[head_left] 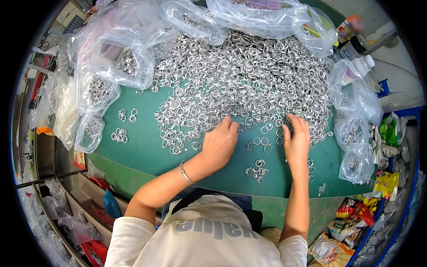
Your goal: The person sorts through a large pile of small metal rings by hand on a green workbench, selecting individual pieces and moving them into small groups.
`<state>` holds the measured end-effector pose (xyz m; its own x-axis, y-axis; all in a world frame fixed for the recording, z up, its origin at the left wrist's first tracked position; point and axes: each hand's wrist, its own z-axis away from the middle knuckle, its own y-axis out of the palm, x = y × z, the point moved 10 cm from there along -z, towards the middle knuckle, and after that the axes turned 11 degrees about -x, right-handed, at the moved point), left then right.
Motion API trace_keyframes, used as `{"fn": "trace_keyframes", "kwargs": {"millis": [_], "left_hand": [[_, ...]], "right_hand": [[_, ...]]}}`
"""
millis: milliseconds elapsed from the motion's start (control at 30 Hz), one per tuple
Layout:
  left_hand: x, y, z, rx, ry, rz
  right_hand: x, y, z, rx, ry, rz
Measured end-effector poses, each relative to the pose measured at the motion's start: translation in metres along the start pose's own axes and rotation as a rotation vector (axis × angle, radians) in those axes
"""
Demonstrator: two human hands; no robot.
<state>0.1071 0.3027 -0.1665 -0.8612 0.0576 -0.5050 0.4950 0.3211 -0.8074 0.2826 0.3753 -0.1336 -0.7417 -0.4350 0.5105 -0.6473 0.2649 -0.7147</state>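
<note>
left hand (219, 143) fingertips partly hidden among metal rings (240, 84)

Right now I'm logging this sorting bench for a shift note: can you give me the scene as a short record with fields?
surface: green table
main pile: silver metal rings, heaped mid-table
left hand: fingers at the pile's near edge
right hand: flat on rings at the pile's near edge
small groups: ring clusters at left, another cluster between the hands
bags: clear plastic bags of rings around the pile
wrist: metal bangle on left

Bare green tabletop (147, 147) lies open near the front edge; the ring heap (240, 75) and plastic bags (120, 49) block beyond.
</note>
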Motion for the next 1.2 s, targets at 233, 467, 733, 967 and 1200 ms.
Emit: {"fn": "trace_keyframes", "kwargs": {"millis": [233,467,733,967,1200], "left_hand": [[-0.002,0.002,0.006,0.065,0.067,-0.032],[-0.011,-0.001,0.004,0.004,0.1,0.079],[-0.052,0.015,-0.02,-0.05,0.294,0.16],[-0.071,0.051,-0.049,-0.055,0.334,-0.029],[-0.07,0.062,-0.046,0.025,0.327,-0.086]], "right_hand": [[0.015,0.028,-0.004,0.085,-0.166,0.225],[0.002,0.014,0.003,-0.001,-0.114,0.212],[0.0,0.01,0.018,-0.009,-0.051,0.113],[-0.033,0.0,0.014,-0.074,0.206,-0.155],[-0.017,-0.013,0.008,-0.108,0.065,0.055]]}}
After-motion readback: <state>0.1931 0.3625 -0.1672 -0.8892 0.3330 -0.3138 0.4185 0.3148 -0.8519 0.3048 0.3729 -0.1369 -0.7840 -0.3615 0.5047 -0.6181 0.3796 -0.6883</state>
